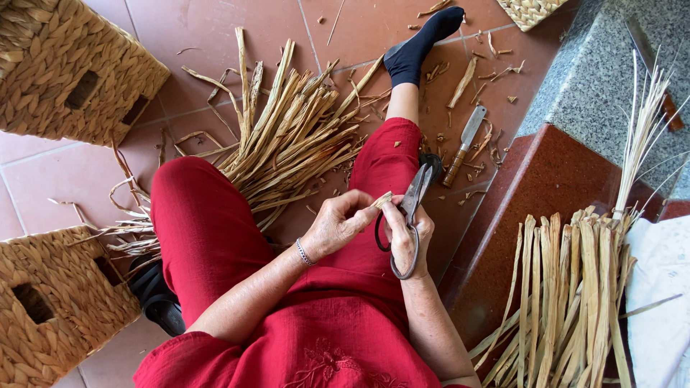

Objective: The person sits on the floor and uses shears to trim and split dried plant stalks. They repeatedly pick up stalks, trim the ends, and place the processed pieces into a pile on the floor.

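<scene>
Two hands meet over the red lap, just in front of the scissors [411, 208]. Left hand [334, 228] pinches a short dry reed piece [382, 200] between thumb and fingertips; right hand [404, 241] is curled through the scissor loops, also touching the reed piece at its tip. Scissor blades look nearly together, pointing up and away from the body, reed piece just left of the blades, not clearly between them. Step judged: trimming or lining up the reed end for a cut. Next move would need the blades parted and the reed end fed between them while the left pinch keeps it steady; fingertips sit close to the blades, so a nick is a risk. Left of the scissors, a big loose pile of reed strips [291, 140] on the tiled floor [65, 176]. Beyond the scissors, a knife [463, 146] with wooden handle lies on the floor among scraps. Right of the scissors, a bundle of flat strips [568, 287] on a stone step [596, 79]. Far left of the scissors, two woven baskets, upper [72, 68] and lower [54, 309]. Foot in a dark sock [420, 43] stretched out past the knife.
</scene>
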Demonstrator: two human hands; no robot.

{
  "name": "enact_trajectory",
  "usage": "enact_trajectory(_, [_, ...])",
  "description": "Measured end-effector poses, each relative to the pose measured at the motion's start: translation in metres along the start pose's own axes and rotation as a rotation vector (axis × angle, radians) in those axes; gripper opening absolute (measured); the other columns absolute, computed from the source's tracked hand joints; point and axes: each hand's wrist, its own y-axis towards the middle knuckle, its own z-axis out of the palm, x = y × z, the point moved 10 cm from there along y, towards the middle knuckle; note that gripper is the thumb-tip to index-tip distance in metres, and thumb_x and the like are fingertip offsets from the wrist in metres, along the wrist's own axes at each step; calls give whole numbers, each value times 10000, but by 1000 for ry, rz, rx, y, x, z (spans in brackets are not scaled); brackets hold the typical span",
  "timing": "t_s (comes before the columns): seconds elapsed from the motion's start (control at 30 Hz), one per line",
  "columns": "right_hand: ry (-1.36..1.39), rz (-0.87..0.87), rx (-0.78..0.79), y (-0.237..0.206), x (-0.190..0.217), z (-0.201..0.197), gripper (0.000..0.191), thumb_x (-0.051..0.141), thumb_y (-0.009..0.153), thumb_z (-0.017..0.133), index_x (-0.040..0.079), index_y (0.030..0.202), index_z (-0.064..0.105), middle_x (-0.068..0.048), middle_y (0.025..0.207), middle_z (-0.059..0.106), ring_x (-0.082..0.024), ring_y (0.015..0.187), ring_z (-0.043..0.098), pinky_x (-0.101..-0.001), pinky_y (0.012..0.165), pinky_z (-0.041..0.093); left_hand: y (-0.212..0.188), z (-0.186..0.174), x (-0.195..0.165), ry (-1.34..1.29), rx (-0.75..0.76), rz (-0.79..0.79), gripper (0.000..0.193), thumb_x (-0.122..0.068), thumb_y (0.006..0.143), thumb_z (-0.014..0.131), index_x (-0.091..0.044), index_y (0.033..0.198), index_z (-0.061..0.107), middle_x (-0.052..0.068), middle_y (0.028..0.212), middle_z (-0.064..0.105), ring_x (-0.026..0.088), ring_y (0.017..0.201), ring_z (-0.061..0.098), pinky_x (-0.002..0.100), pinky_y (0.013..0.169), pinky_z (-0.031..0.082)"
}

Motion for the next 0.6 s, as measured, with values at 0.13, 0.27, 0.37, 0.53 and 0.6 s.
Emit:
enact_trajectory(0.13, [-125, -236, 72, -1, 18, 5, 110, 137, 1040, 655, 34, 1016, 688, 23, 776, 635, -28, 644, 531, -225, 551, 422, 2, 2, 1, 155, 11, -1, 236, -216, 1011, 630, -1, 978, 721, 24, 702, 672, 71, 655, 627, 257, 598, 545])
enact_trajectory(0.27, [-85, -104, 3, 2, -2, -5, 162, 181, 998, 644, 54, 902, 676, 21, 662, 612, -38, 496, 503, -235, 418, 375, 6, 13, -2, 214, 98, 31, 260, -226, 1010, 585, -3, 948, 704, 32, 697, 663, 87, 642, 628, 271, 596, 543])
enact_trajectory(0.37, [-74, -78, -115, 9, -8, -24, 240, 214, 1007, 649, 75, 812, 626, 9, 617, 560, -51, 469, 490, -233, 406, 347, 6, 24, 13, 173, 186, -116, 315, -256, 1018, 554, 1, 902, 695, 48, 661, 639, 103, 595, 629, 283, 575, 543])
enact_trajectory(0.53, [122, -50, -332, 37, -8, -67, 203, 207, 952, 656, 140, 780, 572, 37, 614, 523, -48, 437, 447, -214, 365, 325, 2, 36, 22, 72, 273, -230, 315, -260, 1006, 530, -14, 917, 707, 17, 727, 658, 89, 646, 631, 269, 610, 573])
enact_trajectory(0.6, [133, -46, -395, 44, -3, -81, 215, 191, 943, 661, 138, 762, 559, 35, 602, 512, -54, 430, 441, -210, 364, 307, 1, 39, 23, 41, 299, -234, 322, -264, 1014, 528, -15, 916, 707, 14, 736, 651, 89, 657, 619, 266, 617, 572])
